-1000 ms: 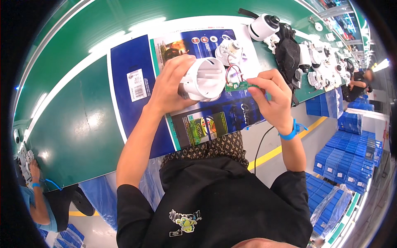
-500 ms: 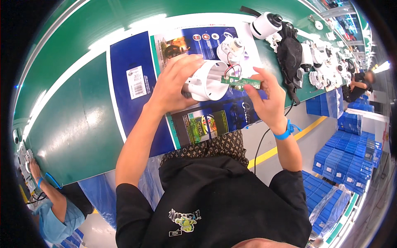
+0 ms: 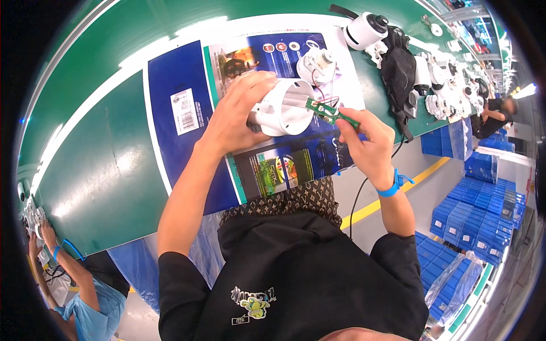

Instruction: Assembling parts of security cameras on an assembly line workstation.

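Observation:
My left hand (image 3: 240, 111) is wrapped round a white cylindrical housing (image 3: 286, 116), whose hollow end faces right. Between the thumb and fingers of my right hand (image 3: 365, 136) is a narrow green circuit board (image 3: 326, 110), tilted, with its left end at the housing's mouth. Thin red and black wires (image 3: 319, 91) run from the board up to a round white part (image 3: 316, 66) lying just beyond. Beneath all this lies a flattened printed cardboard sheet (image 3: 236, 176), dark blue with pictures.
A white cylinder with a black end (image 3: 364, 33) and a black mesh bag (image 3: 399, 74) lie at the far right, beside many white parts (image 3: 449, 85). Blue crates (image 3: 472, 219) are stacked on the floor at right. A co-worker in a light blue shirt (image 3: 99, 307) sits at lower left.
The board has tilted, its right end now lower, and my right hand has shifted its grip towards that end. The housing has turned slightly. At lower left, the co-worker has moved.

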`<action>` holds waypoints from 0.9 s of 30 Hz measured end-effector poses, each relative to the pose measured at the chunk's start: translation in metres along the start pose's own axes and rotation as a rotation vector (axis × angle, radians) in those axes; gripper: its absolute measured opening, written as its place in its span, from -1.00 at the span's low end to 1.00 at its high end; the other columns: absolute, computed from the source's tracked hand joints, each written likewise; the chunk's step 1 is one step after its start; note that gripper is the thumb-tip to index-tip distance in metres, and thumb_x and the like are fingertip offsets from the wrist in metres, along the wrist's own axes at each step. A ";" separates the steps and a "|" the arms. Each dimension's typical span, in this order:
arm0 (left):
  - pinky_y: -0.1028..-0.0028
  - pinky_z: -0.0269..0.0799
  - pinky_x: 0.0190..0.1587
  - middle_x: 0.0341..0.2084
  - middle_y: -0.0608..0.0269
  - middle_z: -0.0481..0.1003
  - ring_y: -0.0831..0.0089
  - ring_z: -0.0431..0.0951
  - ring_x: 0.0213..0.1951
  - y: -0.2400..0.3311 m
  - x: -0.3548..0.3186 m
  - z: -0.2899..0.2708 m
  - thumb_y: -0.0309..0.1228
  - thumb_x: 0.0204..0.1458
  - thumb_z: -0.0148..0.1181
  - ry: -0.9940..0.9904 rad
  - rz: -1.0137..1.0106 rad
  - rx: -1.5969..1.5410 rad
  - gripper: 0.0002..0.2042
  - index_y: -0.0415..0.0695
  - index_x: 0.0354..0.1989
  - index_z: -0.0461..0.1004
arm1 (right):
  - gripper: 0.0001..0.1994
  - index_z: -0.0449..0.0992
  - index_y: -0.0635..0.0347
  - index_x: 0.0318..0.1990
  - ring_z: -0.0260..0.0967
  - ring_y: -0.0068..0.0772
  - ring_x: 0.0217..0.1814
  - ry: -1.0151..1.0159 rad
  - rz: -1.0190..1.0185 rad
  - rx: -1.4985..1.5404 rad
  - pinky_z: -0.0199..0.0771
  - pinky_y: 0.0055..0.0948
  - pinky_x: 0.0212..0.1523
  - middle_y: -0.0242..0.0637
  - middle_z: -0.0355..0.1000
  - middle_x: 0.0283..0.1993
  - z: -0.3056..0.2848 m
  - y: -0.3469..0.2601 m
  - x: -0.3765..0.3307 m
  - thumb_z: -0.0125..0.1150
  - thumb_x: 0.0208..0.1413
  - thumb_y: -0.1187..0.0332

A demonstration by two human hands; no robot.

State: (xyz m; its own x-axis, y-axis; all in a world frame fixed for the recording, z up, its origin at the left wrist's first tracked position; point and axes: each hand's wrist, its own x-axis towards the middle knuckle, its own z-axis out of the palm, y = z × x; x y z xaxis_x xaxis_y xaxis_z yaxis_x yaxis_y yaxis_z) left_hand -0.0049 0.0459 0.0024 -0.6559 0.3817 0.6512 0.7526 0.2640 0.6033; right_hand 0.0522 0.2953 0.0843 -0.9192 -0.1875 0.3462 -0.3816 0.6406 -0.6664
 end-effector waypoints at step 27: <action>0.16 0.23 0.21 0.08 0.13 0.32 0.08 0.29 0.16 0.002 0.000 0.004 -0.46 -0.46 0.50 -0.027 -0.007 0.014 -0.17 0.03 0.15 0.26 | -0.81 0.54 0.30 -0.18 0.39 -0.55 -0.61 0.001 0.134 0.077 0.33 -0.57 -0.62 -0.28 0.41 -0.52 0.007 -0.002 -0.016 0.27 0.01 0.59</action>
State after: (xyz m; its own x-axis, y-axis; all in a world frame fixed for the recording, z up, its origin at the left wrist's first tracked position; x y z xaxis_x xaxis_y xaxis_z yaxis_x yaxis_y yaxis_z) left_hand -0.0031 0.0501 0.0018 -0.6596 0.4034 0.6342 0.7487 0.2792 0.6012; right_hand 0.0671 0.2915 0.0755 -0.9625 -0.1031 0.2511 -0.2614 0.6010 -0.7553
